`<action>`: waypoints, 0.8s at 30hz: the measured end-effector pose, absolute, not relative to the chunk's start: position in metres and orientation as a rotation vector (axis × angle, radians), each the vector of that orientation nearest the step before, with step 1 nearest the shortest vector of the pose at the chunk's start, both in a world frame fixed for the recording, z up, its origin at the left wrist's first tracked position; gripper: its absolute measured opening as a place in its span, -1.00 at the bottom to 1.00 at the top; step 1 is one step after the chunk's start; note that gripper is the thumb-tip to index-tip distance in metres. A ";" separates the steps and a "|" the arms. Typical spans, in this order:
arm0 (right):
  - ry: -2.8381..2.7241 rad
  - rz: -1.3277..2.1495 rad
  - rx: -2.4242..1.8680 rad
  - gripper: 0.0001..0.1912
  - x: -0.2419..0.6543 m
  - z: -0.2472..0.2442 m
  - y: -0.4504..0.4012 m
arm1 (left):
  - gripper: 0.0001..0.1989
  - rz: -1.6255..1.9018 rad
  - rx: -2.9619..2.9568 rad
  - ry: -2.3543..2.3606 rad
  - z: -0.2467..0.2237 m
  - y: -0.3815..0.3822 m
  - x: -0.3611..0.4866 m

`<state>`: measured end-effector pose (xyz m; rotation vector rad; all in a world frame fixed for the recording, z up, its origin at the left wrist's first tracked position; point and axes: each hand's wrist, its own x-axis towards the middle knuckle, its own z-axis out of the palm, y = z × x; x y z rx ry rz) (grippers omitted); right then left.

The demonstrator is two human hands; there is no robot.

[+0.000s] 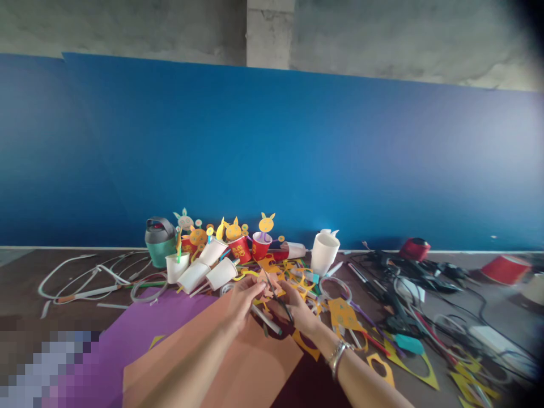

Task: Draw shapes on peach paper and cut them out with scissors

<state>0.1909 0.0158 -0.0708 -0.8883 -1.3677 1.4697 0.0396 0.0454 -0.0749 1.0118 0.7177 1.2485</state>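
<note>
My left hand [241, 301] is closed on a small piece of salmon-coloured paper [266, 285]. A pair of dark scissors [287, 311] is in my right hand [298, 310], with the blades up against that paper; whether they are cutting into it I cannot tell. Below my hands lie a white marker [272, 324] and a large salmon sheet [238, 362], which partly covers a purple sheet [157, 314]. Yellow-orange paper scraps [344, 313] are scattered around my right hand.
Behind my hands stand red paper cups [260, 249] topped with paper animal faces, white cups [193, 276] lying on their sides, and a white mug [325, 255]. A green-grey bottle [160, 243] and white cables [80, 277] are at left; black cables [433, 277] tangle at right. A blue partition [272, 147] rises behind.
</note>
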 end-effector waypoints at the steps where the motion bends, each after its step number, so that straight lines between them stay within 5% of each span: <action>1: -1.368 1.465 -0.892 -0.59 0.191 -0.071 0.016 | -0.81 1.251 1.008 0.712 -0.075 0.045 0.040; 24: -1.358 1.502 -0.842 -0.58 0.190 -0.073 0.017 | -0.82 1.222 0.934 0.659 -0.070 0.041 0.043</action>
